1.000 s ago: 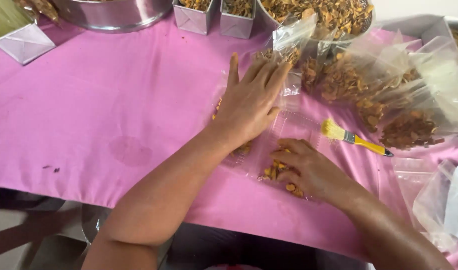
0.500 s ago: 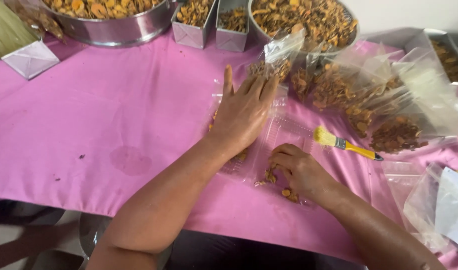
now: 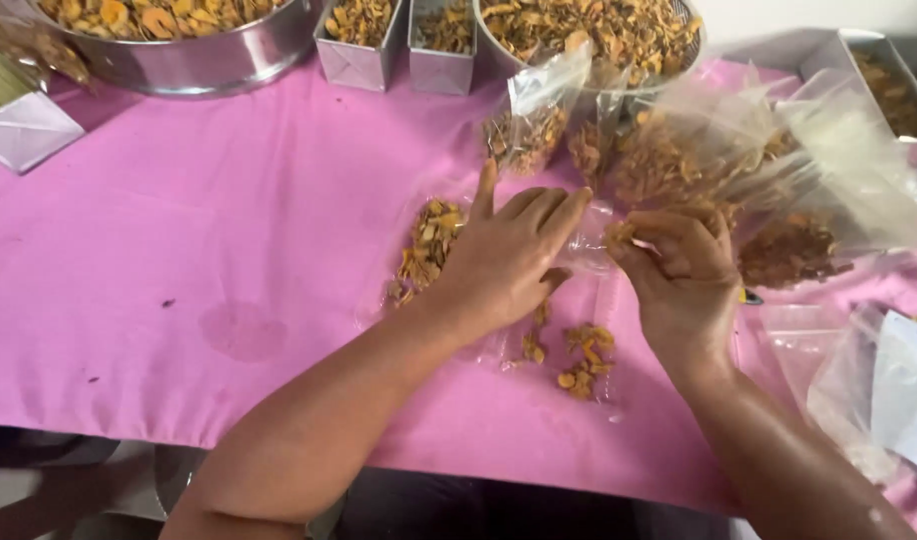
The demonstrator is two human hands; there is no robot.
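A clear plastic bag [image 3: 579, 330] with dried orange-yellow pieces [image 3: 427, 245] lies flat on the pink tablecloth [image 3: 229, 220]. My left hand [image 3: 507, 255] presses palm down on it, fingers spread toward the bag's top. My right hand [image 3: 679, 275] is at the bag's upper right edge, fingers curled and pinching the plastic with a few dried pieces at the fingertips. More pieces [image 3: 584, 358] sit loose in the bag's near end.
Several filled clear bags [image 3: 739, 170] are piled at the back right. A large metal bowl [image 3: 179, 45], two small metal tins [image 3: 364, 40] and a round basket of dried pieces [image 3: 589, 30] line the back. Empty bags [image 3: 869, 390] lie at right; a folded white packet [image 3: 24, 125] lies at left.
My right hand has lifted from the bag's near end up to its top right edge. The yellow-handled brush is now hidden behind it. My left hand stays pressed on the bag.
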